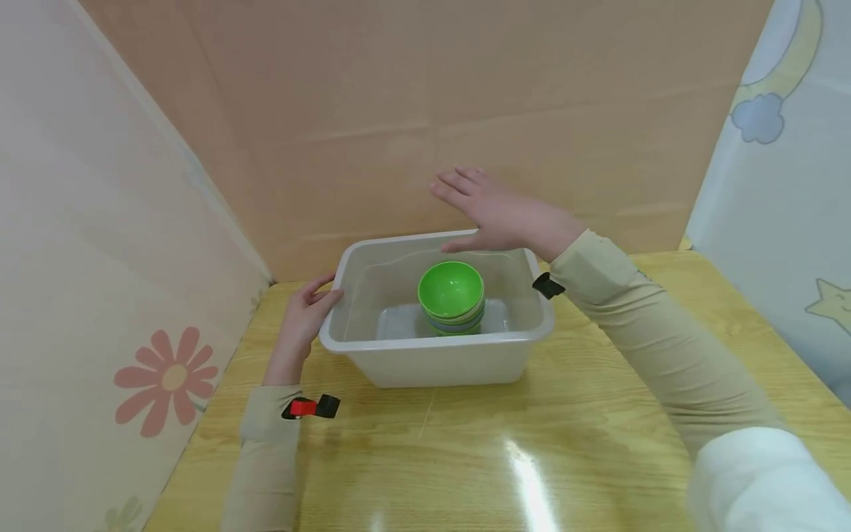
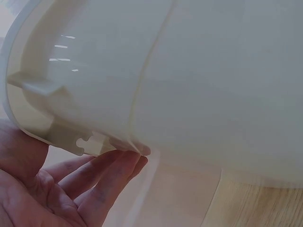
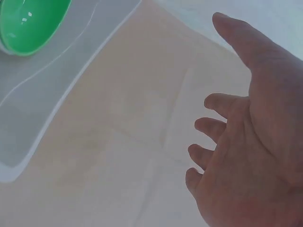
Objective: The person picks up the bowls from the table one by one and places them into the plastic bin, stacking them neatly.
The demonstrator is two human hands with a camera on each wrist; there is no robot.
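A white plastic tub (image 1: 432, 343) stands on the yellow wooden table (image 1: 532, 458). Inside it is a stack of bowls (image 1: 452, 292) with a green one on top. My left hand (image 1: 311, 307) rests against the tub's left rim. In the left wrist view its fingers (image 2: 109, 170) lie fairly straight, with the tips touching the underside of the tub's lip (image 2: 118, 144). My right hand (image 1: 495, 214) hovers open above the tub's far rim, fingers spread, holding nothing. The right wrist view shows that hand (image 3: 251, 156) in the air, with the green bowl (image 3: 28, 23) and the tub rim (image 3: 47, 123) below.
A brown cardboard wall (image 1: 425, 111) stands close behind the tub. A pale panel with a pink flower (image 1: 166, 380) closes the left side. A light panel with a moon and a star (image 1: 784, 185) closes the right. Bare tabletop lies in front of the tub.
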